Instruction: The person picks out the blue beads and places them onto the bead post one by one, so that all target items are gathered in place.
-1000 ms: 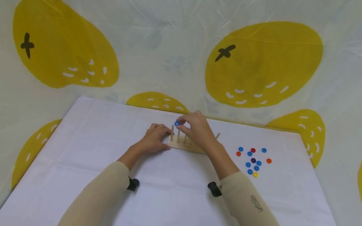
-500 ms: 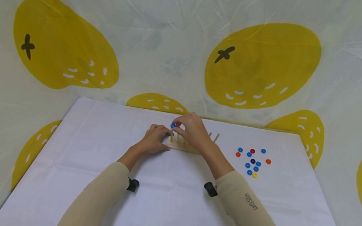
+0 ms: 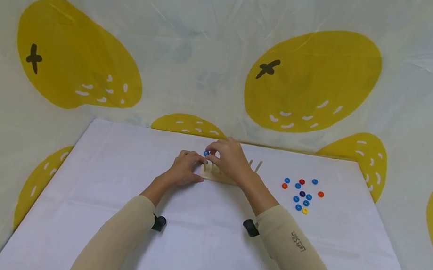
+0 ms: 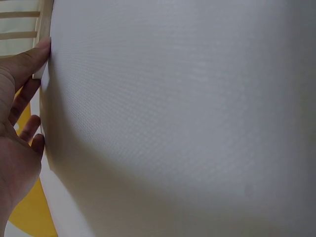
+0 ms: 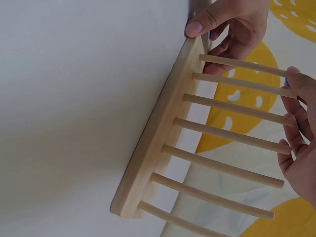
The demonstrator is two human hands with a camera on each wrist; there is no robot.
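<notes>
A wooden peg rack point(image 5: 158, 128), a light base with a row of several thin upright pegs, stands near the back of the table. My left hand point(image 3: 185, 168) grips the left end of its base point(image 4: 44, 29), thumb on the front side and fingers behind. Between thumb and fingertips my right hand point(image 3: 231, 159) pinches a small blue ring point(image 3: 206, 153) at the top of the leftmost peg point(image 5: 242, 64). In the right wrist view the right thumb hides most of that ring, and the other fingers lie by the neighbouring peg tips. No rings show on the pegs there.
To the right of the rack, loose rings lie scattered: several blue ones point(image 3: 298, 207), a few orange point(image 3: 320, 194), a red point(image 3: 302, 182), a dark purple point(image 3: 302, 194) and a yellow point(image 3: 305, 211). A patterned cloth point(image 3: 212, 58) hangs behind the table's back edge.
My right hand has carried the blue ring left and slightly down, from above the second peg to the leftmost peg's tip. The left hand keeps its place on the rack.
</notes>
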